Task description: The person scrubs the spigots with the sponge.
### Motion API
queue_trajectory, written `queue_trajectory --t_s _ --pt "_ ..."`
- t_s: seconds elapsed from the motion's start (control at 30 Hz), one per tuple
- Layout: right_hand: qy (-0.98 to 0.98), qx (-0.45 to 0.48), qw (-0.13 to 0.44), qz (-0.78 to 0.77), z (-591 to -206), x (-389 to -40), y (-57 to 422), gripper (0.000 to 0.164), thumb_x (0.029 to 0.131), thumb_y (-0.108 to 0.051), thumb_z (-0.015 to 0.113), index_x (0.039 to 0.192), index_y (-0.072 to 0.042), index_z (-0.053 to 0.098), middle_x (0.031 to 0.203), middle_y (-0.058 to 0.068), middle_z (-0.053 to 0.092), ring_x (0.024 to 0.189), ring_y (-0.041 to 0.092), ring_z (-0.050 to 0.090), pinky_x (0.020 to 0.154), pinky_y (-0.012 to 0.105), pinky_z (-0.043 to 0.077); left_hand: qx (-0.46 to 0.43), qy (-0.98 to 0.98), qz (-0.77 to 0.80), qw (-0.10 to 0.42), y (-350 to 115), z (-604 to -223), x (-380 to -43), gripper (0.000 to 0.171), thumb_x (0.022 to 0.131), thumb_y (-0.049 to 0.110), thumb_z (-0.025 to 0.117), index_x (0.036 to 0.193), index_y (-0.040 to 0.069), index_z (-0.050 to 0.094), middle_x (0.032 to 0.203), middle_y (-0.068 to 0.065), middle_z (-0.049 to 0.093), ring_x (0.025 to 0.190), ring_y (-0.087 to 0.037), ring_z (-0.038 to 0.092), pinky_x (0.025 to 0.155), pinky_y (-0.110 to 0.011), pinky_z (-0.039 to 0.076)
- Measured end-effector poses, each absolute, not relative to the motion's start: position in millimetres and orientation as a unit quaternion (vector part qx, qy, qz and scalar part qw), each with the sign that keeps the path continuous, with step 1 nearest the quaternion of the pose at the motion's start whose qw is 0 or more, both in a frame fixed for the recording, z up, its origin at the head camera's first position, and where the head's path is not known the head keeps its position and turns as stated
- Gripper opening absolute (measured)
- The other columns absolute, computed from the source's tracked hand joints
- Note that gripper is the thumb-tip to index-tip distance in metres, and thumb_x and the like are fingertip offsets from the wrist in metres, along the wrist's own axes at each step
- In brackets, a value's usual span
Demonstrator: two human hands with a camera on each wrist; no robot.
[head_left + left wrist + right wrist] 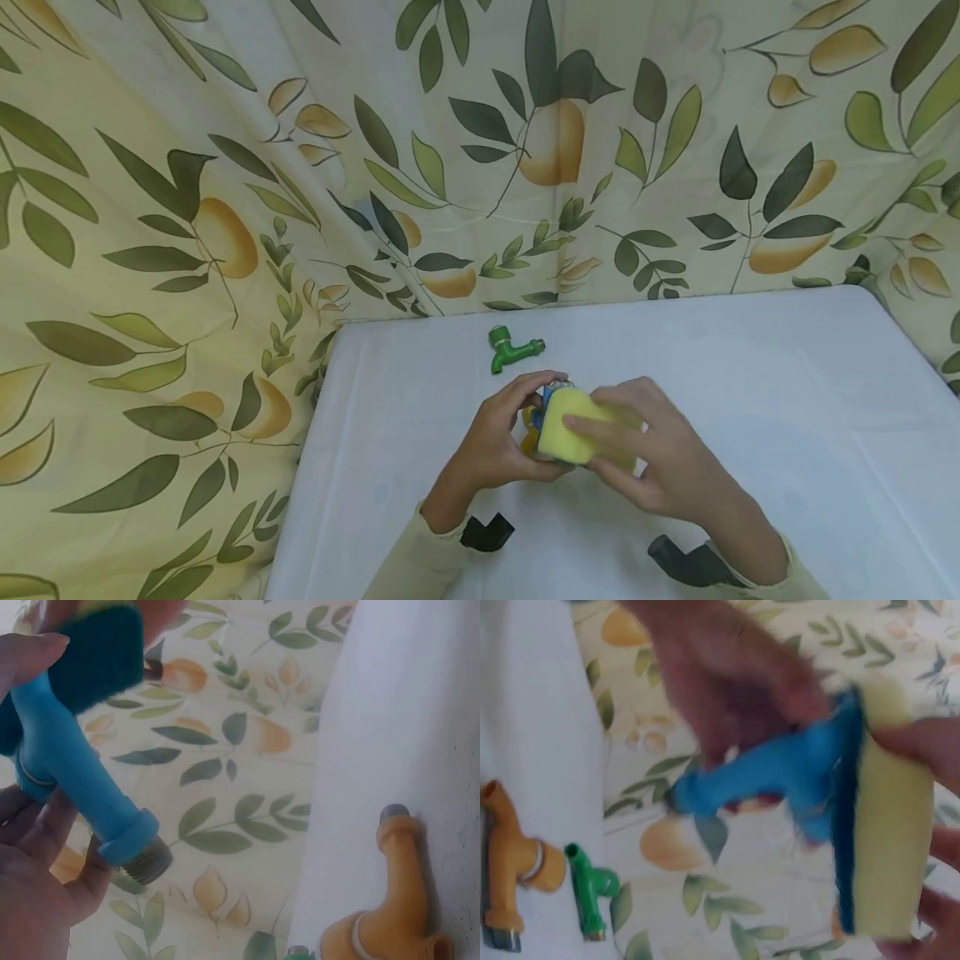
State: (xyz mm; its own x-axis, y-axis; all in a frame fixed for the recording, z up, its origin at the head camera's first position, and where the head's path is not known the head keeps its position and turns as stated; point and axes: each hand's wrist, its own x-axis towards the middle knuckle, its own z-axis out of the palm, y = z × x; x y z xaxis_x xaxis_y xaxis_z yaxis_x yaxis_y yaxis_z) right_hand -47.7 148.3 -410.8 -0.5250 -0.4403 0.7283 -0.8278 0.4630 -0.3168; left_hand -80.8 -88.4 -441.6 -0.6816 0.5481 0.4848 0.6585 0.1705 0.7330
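A home-like setting is being suggested, though the exact kind of room is not being revealed. The space behind is being filled by a pale curtain (pixel 480 242), and a domestic look is being lent by its soft folds and its print of green leaves and orange fruit. In front of it, a plain white table (pixel 810 392) with rounded corners is being used as the work surface. A household note is being added by a green tap (pixel 517 350) and an orange tap (pixel 406 881) there, and by a sponge (pixel 892 840) that is being held against a blue tap (pixel 757 776).
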Motion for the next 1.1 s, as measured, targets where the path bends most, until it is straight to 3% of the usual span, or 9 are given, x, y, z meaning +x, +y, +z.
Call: queue_trajectory --t_s 0.07,0.27,0.37,0.6,0.7,0.9,1.03,1.1 --pt "-0.814 0.374 0.302 0.328 -410.1 -48.7 148.7 0.041 0.102 -0.049 0.054 0.12 -0.02 0.076 0.118 0.013 0.064 0.104 0.024 0.053 0.094 0.021 0.041 -0.402 -0.763 -0.503 0.059 -88.4 -440.6 -80.7 0.098 0.065 0.012 0.096 0.148 0.007 0.044 0.144 -0.011 0.055 0.109 -0.015 0.061 0.096 -0.029 0.057" --pt "-0.817 0.384 0.26 0.344 -407.9 -46.2 150.1 0.041 0.1 -0.052 0.056 0.122 -0.023 0.076 0.121 0.008 0.064 0.105 0.018 0.053 0.092 0.016 0.043 -0.41 -0.763 -0.496 0.067 -88.4 -440.6 -82.0 0.099 0.064 0.015 0.097 0.148 0.009 0.045 0.143 -0.009 0.054 0.124 -0.018 0.058 0.097 -0.029 0.057" --pt "-0.833 0.346 0.271 0.335 -406.4 -46.0 149.0 0.045 0.1 -0.055 0.056 0.124 -0.021 0.074 0.121 0.009 0.063 0.105 0.018 0.051 0.091 0.018 0.042 -0.412 -0.762 -0.493 0.072 -88.7 -440.7 -82.7 0.099 0.065 0.016 0.096 0.149 0.009 0.044 0.143 -0.009 0.053 0.123 -0.018 0.058 0.097 -0.026 0.056" --pt "-0.835 0.351 0.243 0.348 -402.9 -42.1 146.7 0.043 0.097 -0.053 0.061 0.125 -0.022 0.073 0.119 0.005 0.062 0.103 0.014 0.05 0.083 0.017 0.043 -0.421 -0.766 -0.477 0.095 -88.9 -439.4 -84.5 0.103 0.062 0.018 0.099 0.149 0.005 0.044 0.144 -0.01 0.05 0.128 -0.021 0.056 0.107 -0.031 0.052" --pt "-0.851 0.324 0.244 0.333 -402.0 -41.6 145.4 0.046 0.099 -0.056 0.056 0.126 -0.022 0.072 0.121 0.005 0.061 0.103 0.014 0.048 0.084 0.02 0.042 -0.418 -0.768 -0.476 0.098 -89.1 -439.4 -84.3 0.106 0.06 0.021 0.101 0.149 0.006 0.046 0.143 -0.01 0.05 0.12 -0.018 0.058 0.1 -0.025 0.054" --pt "-0.842 0.35 0.23 0.341 -404.3 -39.3 143.3 0.041 0.097 -0.05 0.064 0.127 -0.025 0.072 0.121 0.003 0.061 0.105 0.013 0.051 0.08 0.016 0.044 -0.388 -0.787 -0.469 0.104 -89.1 -440.1 -83.1 0.091 0.066 0.017 0.098 0.145 0.008 0.053 0.14 -0.008 0.052 0.1 -0.012 0.061 0.088 -0.016 0.055" --pt "-0.872 0.295 0.241 0.307 -404.1 -37.8 143.0 0.049 0.1 -0.059 0.05 0.128 -0.024 0.071 0.121 0.007 0.06 0.104 0.016 0.051 0.082 0.019 0.046 -0.369 -0.789 -0.484 0.082 -89.5 -437.9 -81.3 0.085 0.07 0.016 0.095 0.144 0.009 0.055 0.141 -0.008 0.056 0.094 -0.012 0.062 0.086 -0.018 0.056" --pt "-0.873 0.297 0.243 0.3 -403.1 -36.7 143.3 0.048 0.1 -0.057 0.051 0.127 -0.024 0.072 0.118 0.008 0.061 0.102 0.017 0.052 0.078 0.023 0.049 -0.368 -0.792 -0.484 0.061 -90.2 -435.2 -79.6 0.081 0.075 0.014 0.092 0.145 0.009 0.053 0.142 -0.007 0.057 0.096 -0.013 0.064 0.088 -0.019 0.056"
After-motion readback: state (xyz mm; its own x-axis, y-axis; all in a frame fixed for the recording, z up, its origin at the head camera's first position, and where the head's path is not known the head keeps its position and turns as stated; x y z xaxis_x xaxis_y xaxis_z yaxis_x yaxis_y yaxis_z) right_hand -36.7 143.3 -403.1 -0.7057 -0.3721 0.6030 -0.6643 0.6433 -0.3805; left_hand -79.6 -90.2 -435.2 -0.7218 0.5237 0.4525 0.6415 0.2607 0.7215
